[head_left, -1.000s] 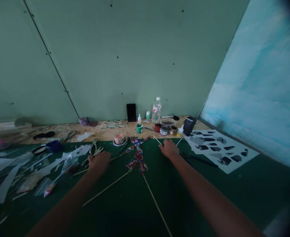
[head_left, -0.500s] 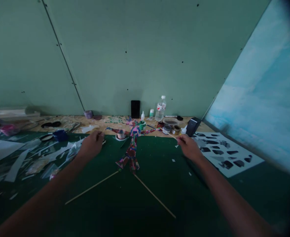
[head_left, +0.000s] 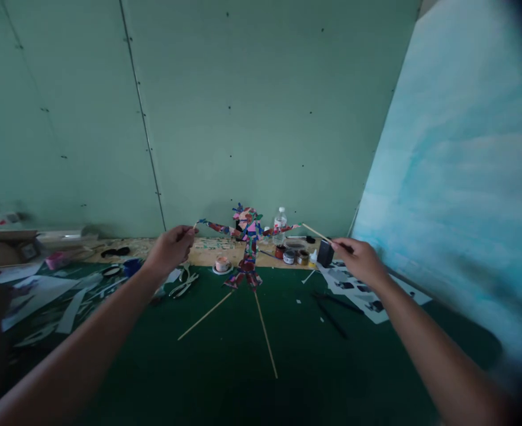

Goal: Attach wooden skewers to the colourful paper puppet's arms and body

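Observation:
A colourful patchwork puppet (head_left: 249, 248) hangs upright in front of me with its arms stretched wide. Thin wooden sticks are joined to its hands and feet. My left hand (head_left: 172, 247) pinches a stick at the puppet's hand on the left; only a short tip shows. My right hand (head_left: 359, 255) grips the end of the wooden stick (head_left: 318, 232) that runs to the other puppet hand. From the feet, one leg stick (head_left: 205, 315) slants down left and another leg stick (head_left: 266, 337) points down right, both untouched.
Pliers (head_left: 184, 284) lie on the green mat (head_left: 225, 378) beside my left hand. Behind stand a jar lid with a pink pot (head_left: 222, 265), several paint jars (head_left: 289, 257), a water bottle (head_left: 280, 220) and a black box (head_left: 325, 252). Printed sheets (head_left: 379, 305) lie right, paper scraps (head_left: 72, 310) left.
Both hands have risen, lifting the puppet higher so its head now shows against the wall. Its leg sticks swung closer together. The view has tilted up and shifted left.

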A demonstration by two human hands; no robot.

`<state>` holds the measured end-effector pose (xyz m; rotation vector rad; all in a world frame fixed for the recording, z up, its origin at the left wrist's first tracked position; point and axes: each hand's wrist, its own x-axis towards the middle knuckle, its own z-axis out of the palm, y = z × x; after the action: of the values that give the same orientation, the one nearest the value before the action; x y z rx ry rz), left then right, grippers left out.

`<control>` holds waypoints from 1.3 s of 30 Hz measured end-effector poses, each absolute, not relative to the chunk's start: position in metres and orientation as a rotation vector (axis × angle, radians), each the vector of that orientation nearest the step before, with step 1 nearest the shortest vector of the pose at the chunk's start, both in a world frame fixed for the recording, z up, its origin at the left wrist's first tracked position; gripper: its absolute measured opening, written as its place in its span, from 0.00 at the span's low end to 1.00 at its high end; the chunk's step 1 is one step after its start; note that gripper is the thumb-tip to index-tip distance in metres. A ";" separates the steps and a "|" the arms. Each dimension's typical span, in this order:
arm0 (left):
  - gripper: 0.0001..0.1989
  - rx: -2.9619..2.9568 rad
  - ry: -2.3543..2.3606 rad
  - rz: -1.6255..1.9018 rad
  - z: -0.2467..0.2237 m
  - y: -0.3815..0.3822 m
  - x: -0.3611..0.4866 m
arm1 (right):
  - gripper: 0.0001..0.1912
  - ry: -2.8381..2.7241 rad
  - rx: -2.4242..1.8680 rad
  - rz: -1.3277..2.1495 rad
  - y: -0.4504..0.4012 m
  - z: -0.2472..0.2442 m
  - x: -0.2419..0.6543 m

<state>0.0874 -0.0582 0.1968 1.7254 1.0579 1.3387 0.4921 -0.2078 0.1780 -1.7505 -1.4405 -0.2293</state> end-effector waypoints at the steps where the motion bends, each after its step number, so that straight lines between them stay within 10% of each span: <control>1: 0.15 1.739 1.012 1.329 0.206 -0.060 0.087 | 0.19 -1.431 -1.745 -0.244 -0.211 0.189 0.492; 13: 0.09 1.845 0.833 1.363 0.282 -0.084 0.060 | 0.19 -1.364 -1.762 -0.381 -0.240 0.280 0.470; 39: 0.06 1.768 0.542 1.565 0.277 -0.126 0.045 | 0.16 -1.232 -1.568 -0.440 -0.285 0.274 0.462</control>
<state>0.0451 -0.1257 0.2772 1.7675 0.5422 1.5647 0.4624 -0.2846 0.2744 -1.5678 -1.2315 -0.4404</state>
